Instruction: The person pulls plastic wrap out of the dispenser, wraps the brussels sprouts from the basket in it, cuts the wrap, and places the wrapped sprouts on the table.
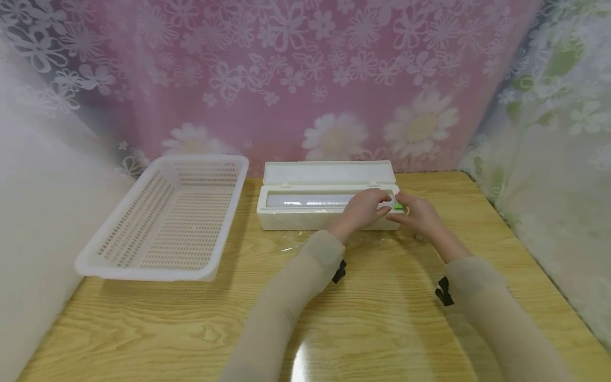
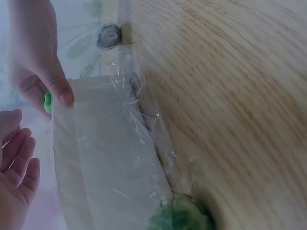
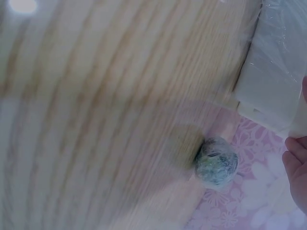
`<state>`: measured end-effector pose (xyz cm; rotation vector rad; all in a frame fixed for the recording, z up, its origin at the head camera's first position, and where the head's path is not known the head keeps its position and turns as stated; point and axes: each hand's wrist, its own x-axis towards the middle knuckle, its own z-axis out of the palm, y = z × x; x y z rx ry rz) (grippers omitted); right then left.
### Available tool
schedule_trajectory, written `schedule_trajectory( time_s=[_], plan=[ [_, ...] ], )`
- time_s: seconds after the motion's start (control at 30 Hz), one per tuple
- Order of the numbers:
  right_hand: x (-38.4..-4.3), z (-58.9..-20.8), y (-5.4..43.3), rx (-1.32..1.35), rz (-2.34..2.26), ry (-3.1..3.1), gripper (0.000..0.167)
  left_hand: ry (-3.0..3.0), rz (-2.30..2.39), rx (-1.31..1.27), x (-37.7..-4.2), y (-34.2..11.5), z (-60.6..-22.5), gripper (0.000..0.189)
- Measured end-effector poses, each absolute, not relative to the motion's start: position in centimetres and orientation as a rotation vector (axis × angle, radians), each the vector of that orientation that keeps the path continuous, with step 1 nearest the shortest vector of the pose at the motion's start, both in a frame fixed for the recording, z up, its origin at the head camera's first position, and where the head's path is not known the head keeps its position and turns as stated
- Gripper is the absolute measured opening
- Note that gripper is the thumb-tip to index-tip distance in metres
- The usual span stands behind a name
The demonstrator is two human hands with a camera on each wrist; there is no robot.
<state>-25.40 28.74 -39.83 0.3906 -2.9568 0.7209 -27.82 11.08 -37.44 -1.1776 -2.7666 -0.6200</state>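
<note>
A white cling film dispenser (image 1: 329, 220) stands lengthwise at the back of the table, lid raised, a film roll (image 1: 310, 200) inside. My right hand (image 1: 420, 215) pinches its right end, thumb on the front face, fingers at the green slide cutter (image 1: 398, 206). Over the roll's right part hovers my left hand (image 1: 363, 207), its fingers loosely bent with nothing between them, as the left wrist view shows. Clear film (image 2: 127, 91) hangs down the dispenser's front. A round green film-wrapped item (image 2: 180, 214) lies by the front; another wrapped ball (image 3: 217, 162) sits near the right end.
A white slotted plastic basket (image 1: 191, 233) stands on the left side of the wooden table (image 1: 372, 329). Flowered curtains (image 1: 296, 79) hang close behind and to the right. In the head view both wrapped items seem hidden by my hands and arms.
</note>
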Motion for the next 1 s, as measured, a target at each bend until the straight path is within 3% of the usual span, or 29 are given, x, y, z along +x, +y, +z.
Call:
schedule_trajectory(
  time_s=[0.37,0.8,1.0],
  plan=[
    [-25.6,-40.4,29.1,0.374,0.798,-2.896,0.051,-2.822,-0.584,-1.163,-28.5,13.6,-38.4,0.026],
    [-25.4,-40.6,29.1,0.329,0.897,-2.871,0.058,-2.801,-0.72,-1.09,-28.5,14.1,-39.3,0.02],
    [-25.2,-40.5,29.1,0.286,0.998,-2.866,0.071,-2.797,-0.786,-1.043,-28.7,14.2,-39.7,0.017]
  ],
)
